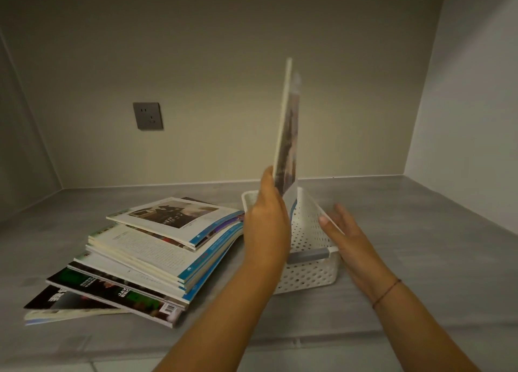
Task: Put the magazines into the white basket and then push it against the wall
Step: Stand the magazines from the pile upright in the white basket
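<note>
A white perforated basket (311, 271) with a grey handle stands on the grey counter, right of centre. My left hand (266, 226) grips the lower edge of one magazine (287, 130) and holds it upright on edge over the basket's left side. With fingers straight, my right hand (343, 231) rests against the basket's right rim. A fanned stack of several magazines (157, 251) lies flat on the counter left of the basket.
The back wall (224, 63) stands a short way behind the basket and carries a grey power socket (148, 115). A side wall (471, 91) rises at the right. Grey counter (420, 259) stretches around the basket and stack.
</note>
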Available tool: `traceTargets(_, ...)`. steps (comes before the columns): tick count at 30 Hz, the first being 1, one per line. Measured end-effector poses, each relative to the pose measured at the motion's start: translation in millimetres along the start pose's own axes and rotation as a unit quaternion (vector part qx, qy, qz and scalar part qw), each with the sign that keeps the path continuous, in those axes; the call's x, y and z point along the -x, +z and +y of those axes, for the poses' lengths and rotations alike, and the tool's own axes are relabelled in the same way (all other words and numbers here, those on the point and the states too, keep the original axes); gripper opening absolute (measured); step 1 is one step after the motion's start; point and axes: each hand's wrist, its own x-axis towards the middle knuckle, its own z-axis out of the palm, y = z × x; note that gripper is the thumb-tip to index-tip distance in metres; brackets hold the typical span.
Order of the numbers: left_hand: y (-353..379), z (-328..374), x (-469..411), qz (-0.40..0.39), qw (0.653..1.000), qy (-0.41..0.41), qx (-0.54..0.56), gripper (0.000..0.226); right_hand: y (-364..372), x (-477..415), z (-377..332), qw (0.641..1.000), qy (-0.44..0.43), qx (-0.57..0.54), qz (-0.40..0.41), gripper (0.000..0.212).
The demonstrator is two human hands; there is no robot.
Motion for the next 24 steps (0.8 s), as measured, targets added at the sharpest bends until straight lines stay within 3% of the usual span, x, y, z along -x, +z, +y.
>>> traceTargets(2,13,1,7,-0.015,0.999,0.032,-0.017,0.048,-1,0,-2,0.999,-0.03,0.03,-0.002,0.094)
traceTargets(6,29,7,12,-0.122,0.992,-0.016,0.0,0.055,-3,-1,-6,0.993,-0.085,0.068,-0.038,0.096)
traceTargets(10,24,9,14,-0.215,0.957,-0.063,0.183,0.047,-5,-2,-7,0.99,-0.105,0.074,-0.061,0.095)
traceTargets(13,20,8,19,-0.317,0.912,-0.013,0.259,0.034,-7,-5,-11,0.988,-0.116,0.051,-0.091,0.09)
traceTargets(17,20,4,14,-0.445,0.878,0.015,0.176,0.033,-7,-5,-15,0.991,-0.103,0.041,-0.075,0.074)
traceTargets(21,19,5,6,-0.488,0.857,-0.01,0.168,0.046,-4,-7,-14,0.993,-0.098,0.047,-0.036,0.049)
traceTargets(24,21,4,2,-0.503,0.839,-0.051,0.2,0.066,-3,-9,-11,0.995,-0.095,0.038,-0.01,0.045)
